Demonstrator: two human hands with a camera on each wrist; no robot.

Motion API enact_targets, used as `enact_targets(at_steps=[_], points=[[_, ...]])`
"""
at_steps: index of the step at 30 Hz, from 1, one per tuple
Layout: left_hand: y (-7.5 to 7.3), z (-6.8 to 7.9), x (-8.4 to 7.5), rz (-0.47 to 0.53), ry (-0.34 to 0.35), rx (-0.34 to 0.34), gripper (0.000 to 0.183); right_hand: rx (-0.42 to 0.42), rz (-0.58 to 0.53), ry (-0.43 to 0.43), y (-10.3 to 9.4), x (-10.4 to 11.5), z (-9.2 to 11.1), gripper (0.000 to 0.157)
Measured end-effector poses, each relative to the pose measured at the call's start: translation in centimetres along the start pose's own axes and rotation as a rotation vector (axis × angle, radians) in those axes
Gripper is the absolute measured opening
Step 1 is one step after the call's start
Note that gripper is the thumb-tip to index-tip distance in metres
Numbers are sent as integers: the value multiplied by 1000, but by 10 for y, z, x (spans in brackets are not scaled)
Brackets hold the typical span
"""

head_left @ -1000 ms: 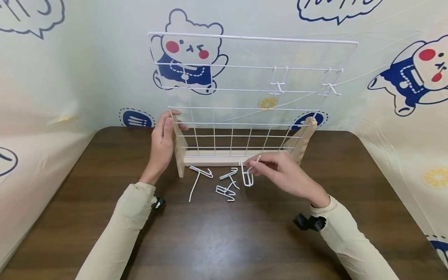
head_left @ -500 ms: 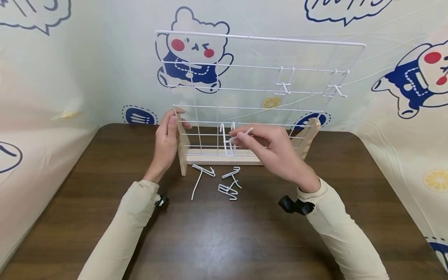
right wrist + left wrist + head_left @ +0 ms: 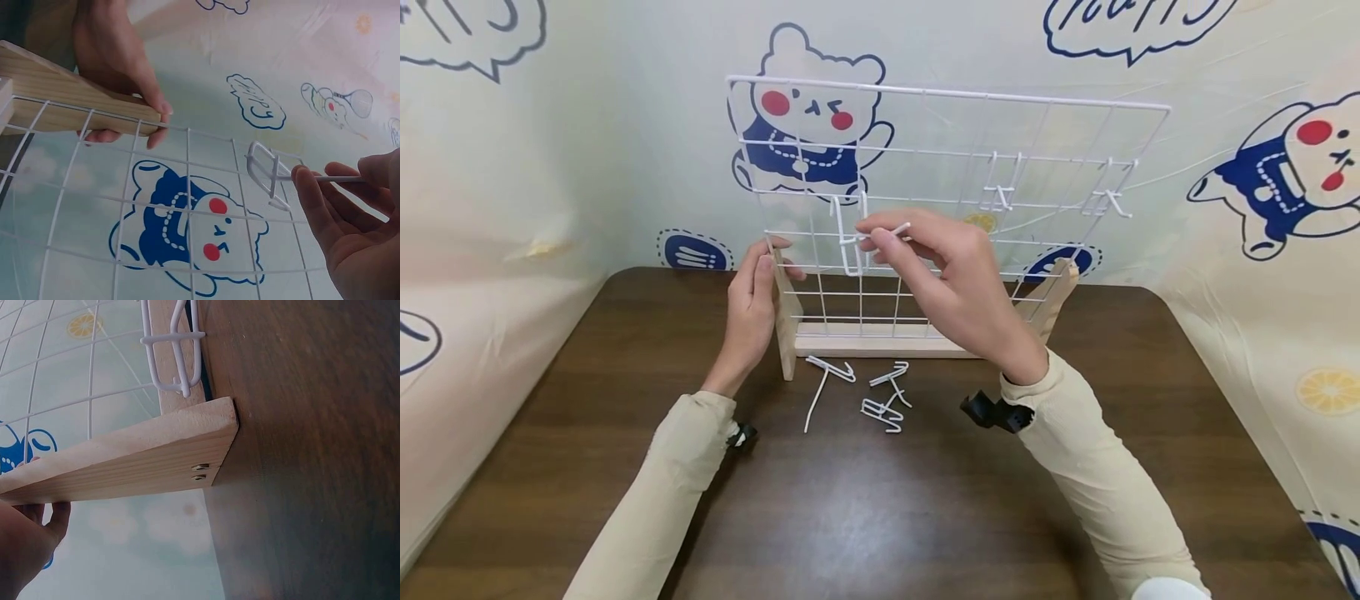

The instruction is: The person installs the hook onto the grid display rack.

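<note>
My left hand (image 3: pixel 750 292) grips the upper end of the left wooden side leg (image 3: pixel 785 321) of a white wire grid rack (image 3: pixel 880 292). In the left wrist view that wooden leg (image 3: pixel 125 450) runs across, with two screws near its foot. My right hand (image 3: pixel 951 275) pinches the prong of a white wire hook (image 3: pixel 850 242), holding it upright in front of the grid's left half. The right wrist view has the hook (image 3: pixel 269 175) close to the grid wires, its bent ends toward the mesh. Several white hooks (image 3: pixel 886 408) lie on the table before the rack.
Two white hooks hang on the grid's upper right, one inner (image 3: pixel 998 196) and one near the right edge (image 3: pixel 1108 200). A wooden crossbar (image 3: pixel 880 343) joins the legs at the brown table (image 3: pixel 850 500). A printed cloth (image 3: pixel 625 167) hangs behind.
My right hand has lifted the hook from beside the loose ones, up and to the left, to the grid's mid height. My left hand stays on the leg.
</note>
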State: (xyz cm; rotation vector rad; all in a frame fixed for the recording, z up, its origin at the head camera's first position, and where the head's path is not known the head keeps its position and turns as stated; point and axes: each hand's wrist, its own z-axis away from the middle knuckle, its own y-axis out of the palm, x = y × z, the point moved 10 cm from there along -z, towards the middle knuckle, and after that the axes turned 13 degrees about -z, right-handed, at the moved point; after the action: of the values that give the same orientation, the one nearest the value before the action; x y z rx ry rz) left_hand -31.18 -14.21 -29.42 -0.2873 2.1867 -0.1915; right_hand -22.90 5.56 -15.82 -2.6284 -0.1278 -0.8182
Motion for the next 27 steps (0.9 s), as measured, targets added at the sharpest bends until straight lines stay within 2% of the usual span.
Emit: enact_targets(at_steps=[9, 14, 21, 27], points=[[-1, 4, 0, 2, -7, 0, 35, -49, -33, 0, 2, 3, -22, 21], [0, 6, 1, -1, -2, 3, 35, -84, -24, -30, 0, 5, -32, 21], [-2, 5, 0, -12, 4, 5, 34, -94, 112, -98, 3, 9, -43, 22], [-2, 2, -1, -2, 5, -2, 34, -72, 236, -143, 11, 7, -44, 22]])
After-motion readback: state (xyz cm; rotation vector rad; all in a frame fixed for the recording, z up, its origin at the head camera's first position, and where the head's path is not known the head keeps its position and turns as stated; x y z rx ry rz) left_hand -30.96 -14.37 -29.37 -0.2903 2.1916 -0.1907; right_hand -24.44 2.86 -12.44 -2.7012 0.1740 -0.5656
